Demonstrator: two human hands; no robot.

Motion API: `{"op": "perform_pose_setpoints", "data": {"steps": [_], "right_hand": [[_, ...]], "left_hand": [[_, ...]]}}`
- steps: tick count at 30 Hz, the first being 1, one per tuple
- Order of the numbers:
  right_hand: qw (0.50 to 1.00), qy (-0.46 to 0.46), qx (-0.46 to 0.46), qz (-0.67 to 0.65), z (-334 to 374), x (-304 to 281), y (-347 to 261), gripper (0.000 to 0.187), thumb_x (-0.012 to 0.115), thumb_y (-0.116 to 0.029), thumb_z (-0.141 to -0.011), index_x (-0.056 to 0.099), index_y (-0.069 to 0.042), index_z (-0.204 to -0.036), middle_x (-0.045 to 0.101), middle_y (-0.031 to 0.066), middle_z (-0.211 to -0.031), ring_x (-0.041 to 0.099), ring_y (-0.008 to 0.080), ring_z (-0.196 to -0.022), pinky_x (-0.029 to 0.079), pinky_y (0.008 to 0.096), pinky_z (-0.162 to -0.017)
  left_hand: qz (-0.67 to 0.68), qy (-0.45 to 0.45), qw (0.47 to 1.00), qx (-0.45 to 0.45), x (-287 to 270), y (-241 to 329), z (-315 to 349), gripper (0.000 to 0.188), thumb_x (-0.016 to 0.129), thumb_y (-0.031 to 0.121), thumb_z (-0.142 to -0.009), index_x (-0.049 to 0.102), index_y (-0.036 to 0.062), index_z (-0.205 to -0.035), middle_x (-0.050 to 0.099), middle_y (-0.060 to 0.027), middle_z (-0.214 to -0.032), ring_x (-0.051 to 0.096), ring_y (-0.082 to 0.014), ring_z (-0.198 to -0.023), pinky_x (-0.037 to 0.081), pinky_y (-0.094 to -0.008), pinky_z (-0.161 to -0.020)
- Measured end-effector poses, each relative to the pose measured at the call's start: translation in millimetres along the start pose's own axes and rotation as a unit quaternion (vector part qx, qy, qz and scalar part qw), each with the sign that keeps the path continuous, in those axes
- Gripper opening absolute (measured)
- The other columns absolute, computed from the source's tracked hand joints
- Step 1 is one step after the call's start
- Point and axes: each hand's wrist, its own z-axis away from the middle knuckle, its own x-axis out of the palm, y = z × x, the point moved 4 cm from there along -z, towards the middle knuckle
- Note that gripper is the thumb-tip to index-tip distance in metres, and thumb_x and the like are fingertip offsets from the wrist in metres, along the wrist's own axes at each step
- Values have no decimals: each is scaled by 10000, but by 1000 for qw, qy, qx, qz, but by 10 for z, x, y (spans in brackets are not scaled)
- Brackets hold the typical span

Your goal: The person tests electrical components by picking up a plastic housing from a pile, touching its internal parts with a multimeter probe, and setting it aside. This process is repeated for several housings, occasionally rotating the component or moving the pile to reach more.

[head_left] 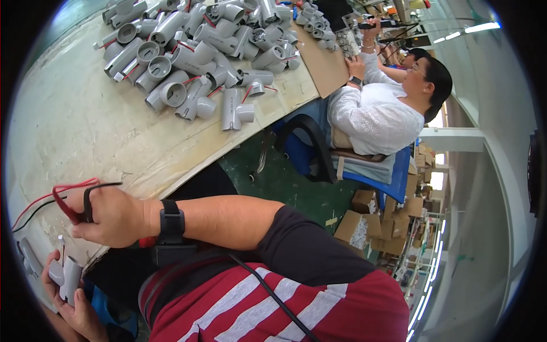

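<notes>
At the lower left, my left hand [82, 314] is closed around a grey plastic tube housing [70, 278] with a round side branch. A short red wire with a small white connector [61, 239] sticks up from it. Just above, my right hand [117, 214] is closed on red and black leads [64, 206], over the table's near edge. Thin red and black wires run from there toward the left rim. What the fingertips pinch is partly hidden. Beside my left hand, more grey parts [28, 259] lie at the picture's dim left edge.
A large heap of similar grey housings [194, 51], many with red wires, covers the far part of the worn table [102, 142]. A cardboard sheet [322, 60] lies beyond. A co-worker in white [376, 108] sits on a blue chair [393, 176]. Cardboard boxes [356, 228] stand on the floor.
</notes>
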Motion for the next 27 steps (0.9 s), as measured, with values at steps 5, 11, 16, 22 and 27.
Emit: {"op": "perform_pose_setpoints", "data": {"steps": [5, 11, 16, 22, 27], "right_hand": [[997, 2, 59, -51, -18, -118, -14, 195, 771, -145, -819, 648, -8, -883, 638, 175, -745, 634, 348, -703, 493, 409, -650], [996, 36, 75, -44, -20, -159, -3, 208, 775, -161, -829, 645, 1, -847, 628, 171, -724, 625, 308, -681, 489, 398, -644], [998, 3, 53, -38, -126, -12, 18, 203, 784, -151, -837, 650, -10, -896, 612, 145, -708, 629, 275, -674, 486, 398, -637], [959, 44, 197, -198, -77, -128, 22, 123, 695, -122, -1012, 677, -1, -1010, 734, 91, -857, 675, 141, -682, 564, 271, -599], [966, 43, 194, -168, -67, 67, -28, 160, 711, -109, -1002, 653, 16, -1083, 737, 114, -899, 689, 152, -726, 573, 270, -608]], "left_hand": [[-13, 7, 1000, 27, 204, -53, -42, 774, 793, 291, -911, 434, -14, -1526, 523, -113, -1466, 574, -188, -1213, 469, -275, -971], [33, 38, 999, -15, 393, -163, 11, 836, 876, 265, -863, 430, -1, -1519, 540, -134, -1441, 570, -232, -1278, 461, -329, -1060], [-3, 48, 998, 37, 241, -78, 124, 830, 891, 264, -853, 442, 14, -1505, 555, -143, -1417, 573, -276, -1298, 456, -406, -1115], [69, 2, 988, 135, 749, 121, -179, 622, 881, 32, -809, 533, 53, -1324, 599, -127, -1329, 606, -206, -1217, 517, -361, -1040], [87, 26, 988, 128, 756, 55, -38, 648, 884, -8, -794, 530, 48, -1333, 618, -105, -1305, 646, -163, -1124, 561, -304, -939]]}}
